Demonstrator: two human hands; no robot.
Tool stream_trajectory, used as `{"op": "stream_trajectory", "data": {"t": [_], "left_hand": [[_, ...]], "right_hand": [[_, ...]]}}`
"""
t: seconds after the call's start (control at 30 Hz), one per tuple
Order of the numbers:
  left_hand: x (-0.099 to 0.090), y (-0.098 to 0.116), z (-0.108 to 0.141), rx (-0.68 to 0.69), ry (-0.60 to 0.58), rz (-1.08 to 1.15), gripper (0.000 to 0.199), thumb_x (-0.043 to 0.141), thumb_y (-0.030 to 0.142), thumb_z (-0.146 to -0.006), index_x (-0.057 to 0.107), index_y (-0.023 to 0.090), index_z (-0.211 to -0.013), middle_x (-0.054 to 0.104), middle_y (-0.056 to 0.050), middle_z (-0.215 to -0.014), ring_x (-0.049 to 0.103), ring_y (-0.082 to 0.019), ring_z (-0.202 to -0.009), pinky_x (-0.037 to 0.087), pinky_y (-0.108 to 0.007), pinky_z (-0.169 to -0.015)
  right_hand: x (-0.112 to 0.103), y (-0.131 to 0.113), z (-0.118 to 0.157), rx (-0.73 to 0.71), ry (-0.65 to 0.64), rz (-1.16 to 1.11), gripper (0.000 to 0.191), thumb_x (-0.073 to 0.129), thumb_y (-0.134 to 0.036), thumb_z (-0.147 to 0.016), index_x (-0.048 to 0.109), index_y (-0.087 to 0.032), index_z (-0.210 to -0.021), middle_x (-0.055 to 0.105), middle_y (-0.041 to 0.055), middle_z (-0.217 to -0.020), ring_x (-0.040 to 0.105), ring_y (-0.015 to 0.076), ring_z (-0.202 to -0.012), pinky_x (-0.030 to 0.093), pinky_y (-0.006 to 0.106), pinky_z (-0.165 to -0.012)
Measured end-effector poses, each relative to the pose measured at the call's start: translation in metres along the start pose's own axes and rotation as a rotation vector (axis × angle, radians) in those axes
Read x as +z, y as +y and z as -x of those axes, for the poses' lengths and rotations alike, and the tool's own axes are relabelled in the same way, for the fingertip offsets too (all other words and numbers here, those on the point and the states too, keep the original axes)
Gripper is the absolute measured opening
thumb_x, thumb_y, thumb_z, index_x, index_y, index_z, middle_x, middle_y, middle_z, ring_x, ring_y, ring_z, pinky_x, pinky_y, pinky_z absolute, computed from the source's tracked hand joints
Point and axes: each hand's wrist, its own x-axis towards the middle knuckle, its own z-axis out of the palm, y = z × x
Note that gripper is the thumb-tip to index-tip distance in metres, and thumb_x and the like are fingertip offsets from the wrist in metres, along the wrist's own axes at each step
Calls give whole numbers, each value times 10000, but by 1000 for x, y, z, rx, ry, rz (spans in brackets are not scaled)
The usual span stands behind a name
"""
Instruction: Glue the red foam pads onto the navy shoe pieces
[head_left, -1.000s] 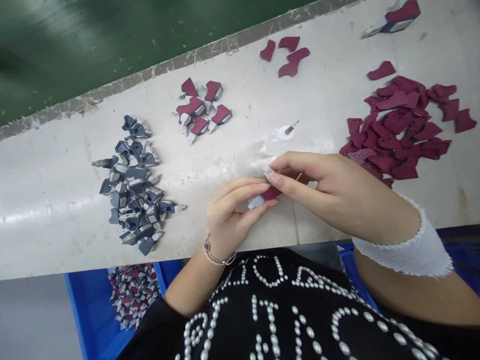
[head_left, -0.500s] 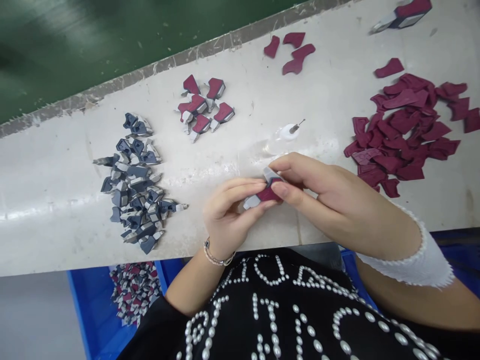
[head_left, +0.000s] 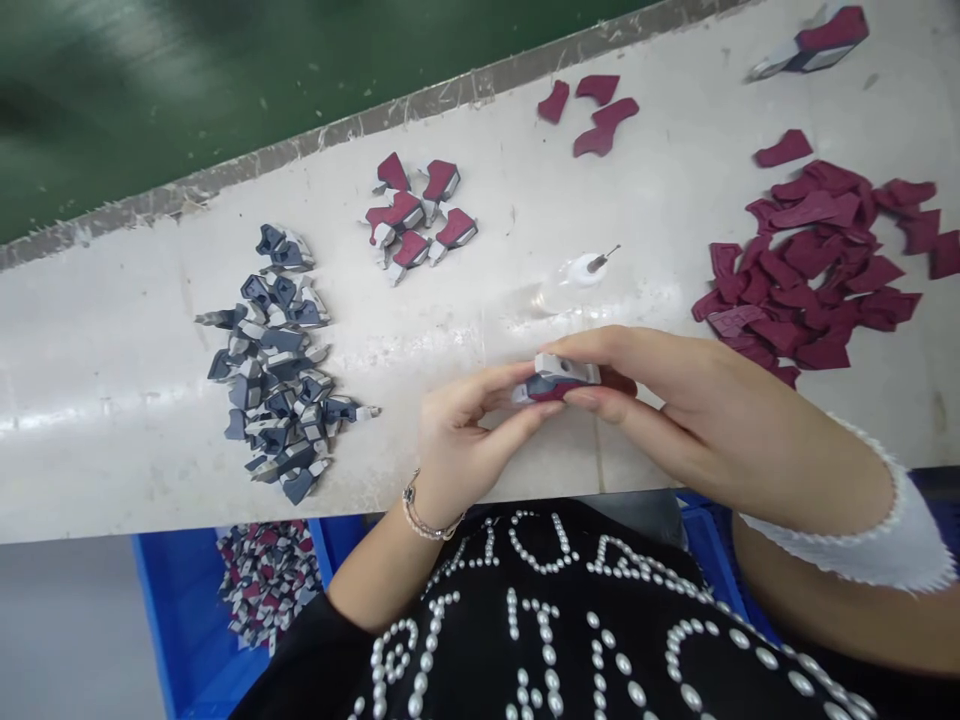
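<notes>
Between both hands, over the near part of the white table [head_left: 420,460], is a grey-and-maroon part [head_left: 559,380], turned so that its light grey side with a small hole shows. My left hand [head_left: 469,425] pinches its left end between thumb and fingers. The thumb and fingers of my right hand [head_left: 652,385] are closed on its right end. Just beyond the hands lies a clear bottle with a thin metal tip [head_left: 589,268]. To the right is a heap of maroon pieces [head_left: 810,260], to the left a heap of blue-grey parts [head_left: 281,360].
A small group of maroon-topped parts [head_left: 409,215] lies at the back, with loose maroon pieces [head_left: 600,115] right of it. A larger assembled object [head_left: 825,42] rests at the far right. Below the table edge, a blue bin [head_left: 180,610] holds many parts.
The part in my hands has been turned, so its light grey side now faces up and less maroon shows. Both hands have shifted slightly to the right.
</notes>
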Motion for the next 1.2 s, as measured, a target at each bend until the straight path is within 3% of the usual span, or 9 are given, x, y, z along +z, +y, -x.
{"op": "stream_trajectory", "data": {"t": [0.3,0.53,0.7,0.83,1.0,1.2], "left_hand": [[1,10,0,66,-20,-121,383,879,162,-782,742,207,-1137,835,-42,-992,811,-158,-831,700,-224,-762],[4,18,2,181,19,-276,324,883,182,-780,739,196,-1070,826,-31,-891,776,-130,-688,668,-199,-633],[7,20,4,22,79,-160,245,889,178,-768,728,192,-952,816,-21,-852,775,-130,-710,666,-198,-661],[9,24,8,-28,83,-123,248,895,179,-763,710,193,-928,812,-12,-842,775,-122,-694,659,-176,-650],[10,31,10,-137,54,-71,232,888,219,-775,711,192,-922,819,-24,-839,785,-146,-674,689,-214,-648],[9,34,9,-102,14,-51,221,878,198,-784,725,188,-943,826,-38,-873,801,-157,-733,700,-226,-700]], "right_hand": [[-3,6,3,61,-49,-121,230,529,-430,-1059,647,-236,-1026,710,-4,-919,638,146,-754,474,282,-648],[0,7,2,44,-51,-211,221,537,-412,-1058,637,-236,-970,684,-4,-872,620,148,-748,461,296,-640],[8,-4,3,-13,-32,-124,187,470,-330,-1077,618,-221,-1041,674,14,-944,620,166,-844,479,320,-738],[13,-11,7,-29,-17,7,217,411,-286,-1086,605,-195,-1050,659,35,-932,603,180,-847,472,340,-752],[5,-10,13,12,-62,-51,253,415,-313,-1102,588,-210,-1257,701,43,-1080,666,175,-932,512,316,-808],[-1,-12,16,-30,-48,77,208,463,-274,-1083,599,-223,-1232,738,38,-1069,690,176,-893,516,308,-748]]}}
